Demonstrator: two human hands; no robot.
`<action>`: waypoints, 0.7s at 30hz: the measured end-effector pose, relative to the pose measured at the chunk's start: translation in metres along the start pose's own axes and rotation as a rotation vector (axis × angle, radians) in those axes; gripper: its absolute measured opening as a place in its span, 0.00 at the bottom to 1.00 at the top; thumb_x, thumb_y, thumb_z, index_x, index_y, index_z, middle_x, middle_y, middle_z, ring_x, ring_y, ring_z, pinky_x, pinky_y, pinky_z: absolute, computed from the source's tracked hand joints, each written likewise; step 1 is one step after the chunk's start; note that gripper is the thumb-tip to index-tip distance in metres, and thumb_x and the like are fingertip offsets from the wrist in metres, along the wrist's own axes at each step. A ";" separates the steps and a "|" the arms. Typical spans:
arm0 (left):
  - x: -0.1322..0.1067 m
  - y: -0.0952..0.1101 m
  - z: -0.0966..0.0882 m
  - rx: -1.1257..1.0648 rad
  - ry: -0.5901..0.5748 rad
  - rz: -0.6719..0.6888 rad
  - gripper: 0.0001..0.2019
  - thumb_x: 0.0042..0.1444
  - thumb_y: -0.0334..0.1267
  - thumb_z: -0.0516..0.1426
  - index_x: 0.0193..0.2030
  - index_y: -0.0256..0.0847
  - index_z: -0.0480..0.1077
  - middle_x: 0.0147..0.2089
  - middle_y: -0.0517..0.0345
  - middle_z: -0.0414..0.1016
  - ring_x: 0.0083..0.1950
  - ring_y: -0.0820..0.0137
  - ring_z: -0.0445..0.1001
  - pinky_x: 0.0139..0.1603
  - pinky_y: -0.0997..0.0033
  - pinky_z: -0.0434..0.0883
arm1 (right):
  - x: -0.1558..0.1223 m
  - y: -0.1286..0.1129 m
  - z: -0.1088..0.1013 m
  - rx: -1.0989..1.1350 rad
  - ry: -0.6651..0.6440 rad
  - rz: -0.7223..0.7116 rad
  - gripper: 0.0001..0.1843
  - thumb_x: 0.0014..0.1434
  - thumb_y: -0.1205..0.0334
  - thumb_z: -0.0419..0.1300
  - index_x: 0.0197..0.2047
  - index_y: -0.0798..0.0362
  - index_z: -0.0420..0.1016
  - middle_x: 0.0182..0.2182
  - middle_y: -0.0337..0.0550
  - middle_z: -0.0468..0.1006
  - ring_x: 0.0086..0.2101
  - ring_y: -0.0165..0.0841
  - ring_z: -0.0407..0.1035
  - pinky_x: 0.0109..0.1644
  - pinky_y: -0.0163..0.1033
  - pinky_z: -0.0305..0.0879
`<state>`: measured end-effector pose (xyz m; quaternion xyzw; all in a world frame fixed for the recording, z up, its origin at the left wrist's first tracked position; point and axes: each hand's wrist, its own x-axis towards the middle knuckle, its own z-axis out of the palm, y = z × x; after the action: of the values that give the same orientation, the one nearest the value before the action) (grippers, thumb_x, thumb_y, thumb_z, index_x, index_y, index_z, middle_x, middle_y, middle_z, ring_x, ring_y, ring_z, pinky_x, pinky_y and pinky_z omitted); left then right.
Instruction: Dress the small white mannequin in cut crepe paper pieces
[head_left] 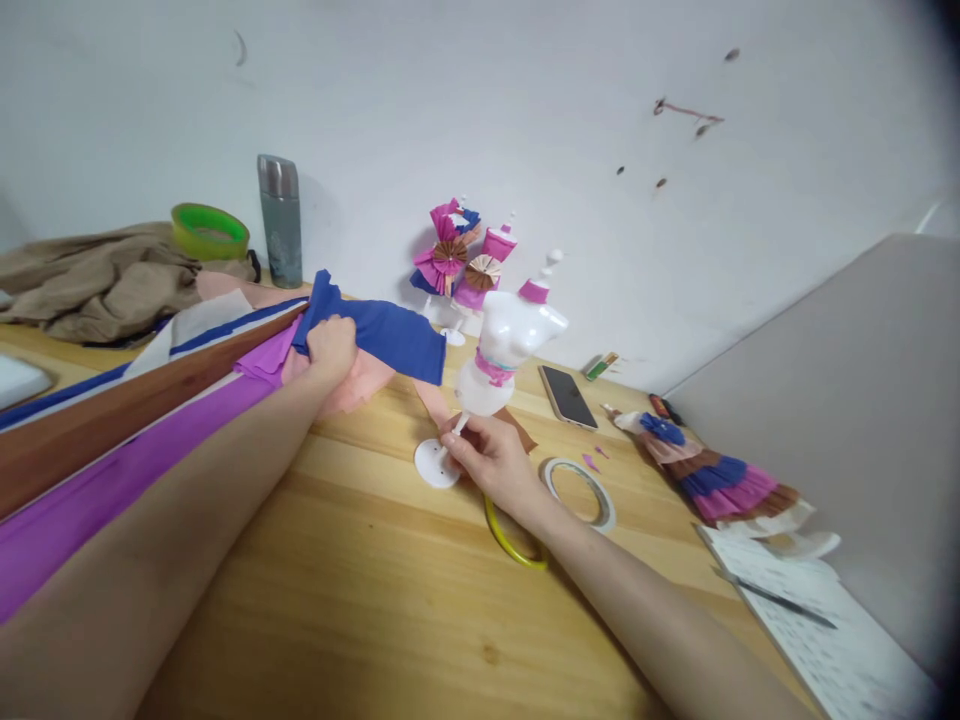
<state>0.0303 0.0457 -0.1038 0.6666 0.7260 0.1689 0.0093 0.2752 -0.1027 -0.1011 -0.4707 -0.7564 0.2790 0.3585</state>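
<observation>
On the wooden tabletop [360, 610], a white doll body [517, 330] leans to one side, with a pink band [493, 370] around its waist. The right hand [491, 460] pinches its thin pole between thumb and fingers, almost closed, just above the round base [435, 466]. I cannot tell if the base sits flat or is tipped up. The left hand [332, 345] is curled into a fist and seems to hold the blue sheet [401, 335], with other colored sheets close under it. It looks like the step now is keeping the doll body steady while getting hold of the blue sheet. The next move seems to call for a firm pinch and a gentle pull, so nothing rips or tips over. The left arm stretches far out along a purple strip [150, 460]. The right arm reaches in from the bottom right, its wrist just beside a white tape roll [606, 515].
</observation>
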 end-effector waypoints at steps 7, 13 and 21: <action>-0.006 -0.003 0.000 0.024 0.150 0.009 0.17 0.61 0.33 0.47 0.49 0.29 0.73 0.50 0.33 0.73 0.50 0.48 0.73 0.44 0.55 0.69 | 0.002 0.001 -0.007 0.008 -0.121 0.015 0.06 0.56 0.60 0.59 0.33 0.54 0.72 0.24 0.40 0.75 0.25 0.31 0.67 0.30 0.35 0.63; -0.016 0.020 0.003 -0.062 0.214 0.201 0.18 0.62 0.34 0.48 0.48 0.29 0.74 0.54 0.32 0.72 0.58 0.44 0.65 0.50 0.50 0.67 | 0.012 0.005 -0.034 -0.151 -0.137 0.002 0.11 0.52 0.71 0.53 0.37 0.55 0.75 0.29 0.42 0.79 0.29 0.33 0.71 0.34 0.36 0.65; -0.030 0.063 -0.021 -0.458 0.115 0.340 0.13 0.58 0.35 0.51 0.39 0.38 0.78 0.41 0.50 0.80 0.44 0.61 0.75 0.43 0.65 0.68 | 0.032 0.040 -0.063 -0.393 -0.246 -0.081 0.20 0.49 0.76 0.54 0.43 0.54 0.79 0.39 0.46 0.82 0.41 0.39 0.73 0.49 0.42 0.66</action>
<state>0.0892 0.0153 -0.0741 0.7486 0.5460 0.3651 0.0903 0.3366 -0.0521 -0.0857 -0.4632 -0.8524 0.1671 0.1760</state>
